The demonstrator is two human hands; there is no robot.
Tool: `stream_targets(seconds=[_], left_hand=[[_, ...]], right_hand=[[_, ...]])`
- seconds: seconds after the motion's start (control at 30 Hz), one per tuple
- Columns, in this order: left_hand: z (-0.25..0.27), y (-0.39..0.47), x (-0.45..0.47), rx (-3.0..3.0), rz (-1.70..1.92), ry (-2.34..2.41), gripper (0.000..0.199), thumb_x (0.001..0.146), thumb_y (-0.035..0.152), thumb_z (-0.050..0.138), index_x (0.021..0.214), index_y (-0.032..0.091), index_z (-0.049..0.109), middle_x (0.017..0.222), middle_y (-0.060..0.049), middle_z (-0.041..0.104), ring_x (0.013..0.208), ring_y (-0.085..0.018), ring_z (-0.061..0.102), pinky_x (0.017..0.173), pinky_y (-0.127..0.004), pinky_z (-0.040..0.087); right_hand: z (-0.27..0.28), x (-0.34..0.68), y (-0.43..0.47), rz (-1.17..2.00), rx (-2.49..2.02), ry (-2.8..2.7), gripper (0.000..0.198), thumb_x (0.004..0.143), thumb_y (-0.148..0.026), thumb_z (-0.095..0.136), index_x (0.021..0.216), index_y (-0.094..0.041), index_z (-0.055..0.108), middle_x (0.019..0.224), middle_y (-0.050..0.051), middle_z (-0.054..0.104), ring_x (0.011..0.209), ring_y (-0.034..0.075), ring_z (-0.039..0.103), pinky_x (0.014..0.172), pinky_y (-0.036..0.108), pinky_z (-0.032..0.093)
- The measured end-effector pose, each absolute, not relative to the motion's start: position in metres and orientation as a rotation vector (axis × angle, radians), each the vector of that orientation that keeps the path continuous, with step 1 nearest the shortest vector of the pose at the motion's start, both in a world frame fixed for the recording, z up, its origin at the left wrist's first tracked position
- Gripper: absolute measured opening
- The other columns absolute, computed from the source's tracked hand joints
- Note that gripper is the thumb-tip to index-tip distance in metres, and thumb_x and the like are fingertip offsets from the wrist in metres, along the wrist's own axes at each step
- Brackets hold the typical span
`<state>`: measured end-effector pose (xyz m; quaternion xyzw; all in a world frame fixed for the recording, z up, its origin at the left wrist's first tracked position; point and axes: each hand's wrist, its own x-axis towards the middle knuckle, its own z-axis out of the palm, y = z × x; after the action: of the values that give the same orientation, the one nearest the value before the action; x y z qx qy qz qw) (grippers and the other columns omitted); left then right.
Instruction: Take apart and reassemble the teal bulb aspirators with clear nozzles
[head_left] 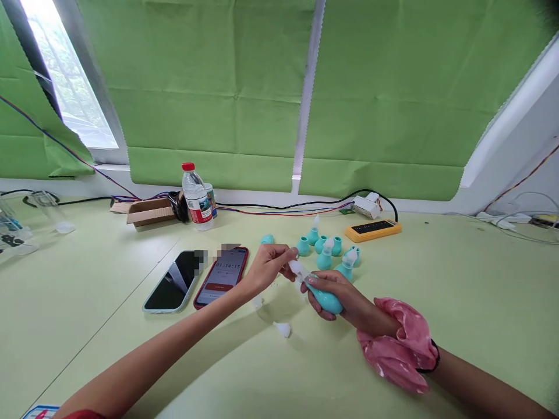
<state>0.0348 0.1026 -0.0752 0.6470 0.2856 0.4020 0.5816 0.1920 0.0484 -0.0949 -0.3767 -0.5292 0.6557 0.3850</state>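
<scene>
My right hand [338, 289] is wrapped round a teal squeeze bulb [328, 301], which looks like part of a baby nasal aspirator. Its clear and whitish nozzle [299, 269] points up and to the left. At the nozzle's tip the fingers of my left hand [273, 265] are closed in a pinch. A loose white tip [283, 329] lies on the table below my hands, and another whitish piece [257, 302] is partly lost against the tabletop. Just behind my hands stand several teal bulbs [324, 260], some with translucent nozzles on top and some with bare necks.
Two phones lie to the left, one dark-screened [172, 282] and one showing a timer [223, 273]. Farther back are a water bottle [198, 201], an open cardboard box [151, 213] and an orange power strip [373, 230]. Cables run along the wall. Clear cups [52, 212] stand far left.
</scene>
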Motion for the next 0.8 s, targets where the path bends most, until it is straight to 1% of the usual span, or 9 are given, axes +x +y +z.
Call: stream_targets(seconds=[0.07, 0.2, 0.27, 0.37, 0.47, 0.57, 0.67, 0.8], left_hand=[[-0.072, 0.105, 0.035, 1.566, 0.867, 0.631, 0.033, 0.072, 0.040, 0.050, 0.057, 0.010, 0.052, 0.045, 0.000, 0.053, 0.040, -0.008, 0.048, 0.042, -0.019, 0.039], [-0.066, 0.107, 0.032, 1.651, 0.828, 0.640, 0.029, 0.066, 0.037, 0.058, 0.059, 0.009, 0.054, 0.046, -0.001, 0.053, 0.039, -0.006, 0.044, 0.039, -0.017, 0.033], [-0.065, 0.106, 0.029, 1.703, 0.810, 0.656, 0.028, 0.065, 0.036, 0.060, 0.059, 0.009, 0.056, 0.047, -0.001, 0.054, 0.040, -0.005, 0.044, 0.039, -0.017, 0.033], [-0.064, 0.104, 0.025, 1.764, 0.804, 0.670, 0.029, 0.067, 0.036, 0.058, 0.058, 0.009, 0.056, 0.046, -0.001, 0.053, 0.039, -0.006, 0.043, 0.039, -0.017, 0.033], [-0.063, 0.102, 0.024, 1.794, 0.815, 0.654, 0.029, 0.068, 0.035, 0.056, 0.057, 0.009, 0.056, 0.047, -0.001, 0.053, 0.040, -0.006, 0.042, 0.039, -0.017, 0.033], [-0.059, 0.101, 0.028, 1.839, 0.791, 0.600, 0.025, 0.066, 0.033, 0.059, 0.065, 0.009, 0.060, 0.048, 0.000, 0.052, 0.042, -0.005, 0.042, 0.039, -0.017, 0.032], [-0.049, 0.105, 0.032, 1.898, 0.749, 0.555, 0.026, 0.062, 0.032, 0.062, 0.074, 0.009, 0.061, 0.053, 0.000, 0.053, 0.043, -0.005, 0.042, 0.039, -0.016, 0.032], [-0.030, 0.127, 0.028, 1.958, 0.925, 0.659, 0.028, 0.064, 0.036, 0.060, 0.071, 0.009, 0.061, 0.055, -0.001, 0.054, 0.042, -0.005, 0.042, 0.039, -0.017, 0.033]], right_hand=[[-0.095, 0.193, 0.050, 1.615, -0.969, -1.358, 0.026, 0.076, -0.037, 0.049, 0.073, -0.011, 0.053, 0.046, -0.002, 0.048, 0.032, 0.004, 0.038, 0.031, 0.016, 0.023], [-0.095, 0.197, 0.054, 1.555, -0.958, -1.380, 0.026, 0.076, -0.036, 0.050, 0.074, -0.011, 0.053, 0.046, -0.002, 0.048, 0.032, 0.005, 0.038, 0.032, 0.016, 0.024], [-0.096, 0.199, 0.054, 1.624, -0.920, -1.383, 0.024, 0.076, -0.035, 0.049, 0.074, -0.011, 0.053, 0.045, -0.002, 0.048, 0.032, 0.004, 0.038, 0.032, 0.016, 0.023], [-0.098, 0.199, 0.053, 1.805, -0.835, -1.353, 0.025, 0.079, -0.033, 0.046, 0.073, -0.011, 0.054, 0.044, -0.002, 0.048, 0.031, 0.004, 0.037, 0.032, 0.017, 0.022], [-0.098, 0.196, 0.052, 1.903, -0.799, -1.257, 0.026, 0.080, -0.033, 0.042, 0.074, -0.011, 0.055, 0.044, -0.002, 0.047, 0.030, 0.004, 0.036, 0.032, 0.017, 0.020], [-0.095, 0.193, 0.050, 1.926, -0.789, -1.149, 0.027, 0.079, -0.034, 0.041, 0.073, -0.011, 0.055, 0.045, -0.002, 0.047, 0.031, 0.004, 0.036, 0.033, 0.017, 0.019], [-0.094, 0.193, 0.052, 1.916, -0.764, -1.043, 0.030, 0.076, -0.039, 0.043, 0.073, -0.012, 0.054, 0.049, 0.000, 0.050, 0.033, 0.005, 0.038, 0.033, 0.017, 0.021], [-0.105, 0.194, 0.062, 1.895, -0.780, -0.952, 0.039, 0.074, -0.050, 0.039, 0.079, -0.014, 0.053, 0.060, 0.002, 0.054, 0.042, 0.008, 0.046, 0.039, 0.019, 0.029]])
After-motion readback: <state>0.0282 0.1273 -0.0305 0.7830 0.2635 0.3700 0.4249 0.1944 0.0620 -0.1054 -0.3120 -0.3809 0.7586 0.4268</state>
